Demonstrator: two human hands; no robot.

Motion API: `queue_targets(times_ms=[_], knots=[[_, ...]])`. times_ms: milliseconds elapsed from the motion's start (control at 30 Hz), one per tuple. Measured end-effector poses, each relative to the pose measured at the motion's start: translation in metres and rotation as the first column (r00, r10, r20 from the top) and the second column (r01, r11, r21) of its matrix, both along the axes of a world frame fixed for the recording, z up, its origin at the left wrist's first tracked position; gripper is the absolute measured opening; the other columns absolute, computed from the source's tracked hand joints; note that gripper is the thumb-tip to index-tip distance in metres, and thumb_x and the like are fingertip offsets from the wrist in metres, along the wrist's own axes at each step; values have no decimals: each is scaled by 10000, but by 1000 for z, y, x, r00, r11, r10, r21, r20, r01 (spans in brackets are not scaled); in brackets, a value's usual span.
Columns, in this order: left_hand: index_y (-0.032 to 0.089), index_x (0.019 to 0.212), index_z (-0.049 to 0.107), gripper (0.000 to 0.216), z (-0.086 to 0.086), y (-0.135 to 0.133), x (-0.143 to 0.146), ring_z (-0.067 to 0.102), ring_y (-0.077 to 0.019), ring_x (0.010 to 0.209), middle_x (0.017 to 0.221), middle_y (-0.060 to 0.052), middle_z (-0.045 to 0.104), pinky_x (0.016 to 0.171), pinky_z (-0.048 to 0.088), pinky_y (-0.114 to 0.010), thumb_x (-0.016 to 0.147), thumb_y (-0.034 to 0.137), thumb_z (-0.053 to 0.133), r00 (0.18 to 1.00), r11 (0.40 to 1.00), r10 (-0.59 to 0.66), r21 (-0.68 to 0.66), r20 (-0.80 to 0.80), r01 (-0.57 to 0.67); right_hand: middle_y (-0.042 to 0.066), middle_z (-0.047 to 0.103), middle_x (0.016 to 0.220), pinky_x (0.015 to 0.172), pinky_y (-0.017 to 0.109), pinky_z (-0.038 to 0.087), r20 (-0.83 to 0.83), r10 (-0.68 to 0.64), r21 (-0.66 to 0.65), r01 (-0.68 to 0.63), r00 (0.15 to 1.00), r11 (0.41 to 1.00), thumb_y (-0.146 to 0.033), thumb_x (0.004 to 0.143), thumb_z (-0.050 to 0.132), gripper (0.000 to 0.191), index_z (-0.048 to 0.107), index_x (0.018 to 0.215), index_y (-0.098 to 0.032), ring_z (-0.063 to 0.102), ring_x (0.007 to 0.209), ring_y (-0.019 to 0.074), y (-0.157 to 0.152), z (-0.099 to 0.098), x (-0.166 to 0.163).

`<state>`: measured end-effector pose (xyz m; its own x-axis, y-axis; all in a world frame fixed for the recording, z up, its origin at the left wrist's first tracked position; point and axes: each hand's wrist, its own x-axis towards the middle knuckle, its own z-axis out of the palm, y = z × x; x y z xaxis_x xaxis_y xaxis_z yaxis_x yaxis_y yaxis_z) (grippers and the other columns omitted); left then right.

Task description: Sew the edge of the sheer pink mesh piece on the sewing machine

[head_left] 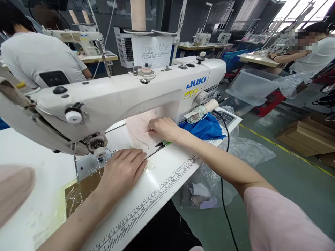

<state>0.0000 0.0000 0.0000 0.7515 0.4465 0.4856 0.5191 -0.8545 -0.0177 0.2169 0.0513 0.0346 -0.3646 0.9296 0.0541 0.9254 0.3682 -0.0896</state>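
Note:
My left hand (125,166) lies flat on the sewing table, fingers stretched out, just right of the needle area of the white JUKI sewing machine (146,94). Under the machine's arm, my right hand (165,129) has its fingers bent and pinched at the edge of a sheer pale pink fabric piece (137,127). Black-tipped thread snips (160,144) with a bit of green lie beside my right wrist. The fingertips of my right hand are partly hidden from view.
A printed ruler (157,195) runs along the table's front edge. Blue cloth (206,127) and a thread cone (210,105) sit at the machine's right end. A black cable (225,188) hangs beyond the table edge. Co-workers sit left and right; cardboard boxes (306,136) stand on the floor.

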Motion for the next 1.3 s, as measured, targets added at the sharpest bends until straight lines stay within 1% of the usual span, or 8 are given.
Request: queue_targets(times_ms=[567,733,833,867,933,1033,1133,1300], knots=[[136,1200,643,342,-1,32,23,645,-268,1103,1272,-115,664,890,528,-411,963,249,424,980,974,200,-107,-21,-201,62,737,918,655,250,364,-131,-43,49,50,990,998,-134,876,488,210,697,875,-154,643,807,170,10,-4,11],[141,1198,642,329,-10,43,35,600,-275,1207,1267,-132,667,1051,434,-453,959,270,456,984,981,161,-97,-70,-167,81,709,1040,624,260,339,-190,-93,147,122,977,982,-200,952,378,277,613,1094,-159,631,854,191,-19,10,-1],[162,1087,689,273,-14,46,36,633,-271,1155,1174,-122,714,1074,412,-459,934,220,470,985,981,150,-110,-86,-159,32,705,862,617,247,351,-254,66,-16,-72,965,997,-181,888,485,164,632,959,-175,610,724,155,-53,24,-11],[158,1111,681,279,-14,46,34,620,-274,1181,1212,-127,697,1077,410,-458,927,213,478,985,981,148,-115,-84,-157,2,693,804,631,235,372,-337,164,-168,-230,927,959,-162,867,518,122,634,899,-181,599,683,130,-64,27,-14],[157,1203,640,323,-13,39,27,563,-279,1263,1326,-126,631,1082,408,-453,926,230,490,987,980,148,-126,-67,-155,-19,669,796,680,201,428,-601,254,-464,-589,758,662,-174,878,559,66,623,859,-174,604,726,101,-83,29,-20],[189,1186,645,321,-5,16,3,598,-256,1217,1291,-87,661,1025,461,-418,960,277,435,988,976,154,-150,-33,-157,-48,573,704,654,178,447,-783,-26,-587,-725,622,359,-267,902,580,134,574,808,-171,543,660,70,-99,21,-32],[233,976,668,305,11,-24,-33,698,-185,860,987,-20,748,736,541,-310,993,342,384,971,940,228,-278,79,-198,-69,486,644,570,188,375,-843,-266,-538,-716,468,445,-361,883,625,230,549,769,-176,438,589,61,-103,4,-49],[246,632,491,327,31,-87,-79,447,-111,434,507,53,472,452,390,-252,944,342,481,866,854,412,-450,283,-259,-65,493,645,545,223,293,-887,-422,-440,-626,190,644,-497,780,733,368,556,722,-180,399,579,69,-101,-18,-88]])
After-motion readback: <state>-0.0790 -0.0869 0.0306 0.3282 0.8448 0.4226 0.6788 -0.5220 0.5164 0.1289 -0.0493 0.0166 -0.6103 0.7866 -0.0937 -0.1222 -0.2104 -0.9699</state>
